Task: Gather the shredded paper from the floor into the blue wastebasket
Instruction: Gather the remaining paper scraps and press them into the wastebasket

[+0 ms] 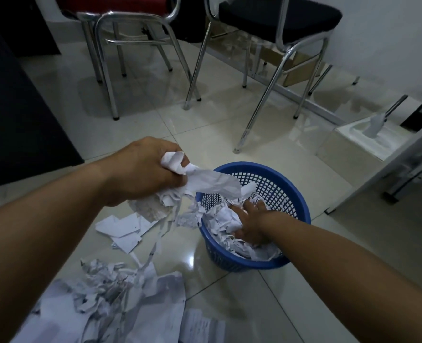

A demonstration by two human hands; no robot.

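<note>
Plenty of shredded paper (111,288) lay loose on the floor (229,115), left of the half-full blue wastebasket (254,165). The left hand (145,169) clenched a clump (205,184) at the rim, while the right hand (251,224) pressed flat-fingered on the paper inside. Next call, likely: swing the clump over and let go.

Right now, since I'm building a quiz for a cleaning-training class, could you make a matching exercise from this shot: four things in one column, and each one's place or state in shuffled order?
Things:
1. left hand
2. right hand
3. paper pile
4. black-seated chair

Places or states:
A. down inside the blue wastebasket
B. lying on the floor tiles, lower left
C. standing beyond the wastebasket, at the top
D. raised, gripping a paper bunch

Pairs: 1-D, 2-A, 3-B, 4-C.
</note>
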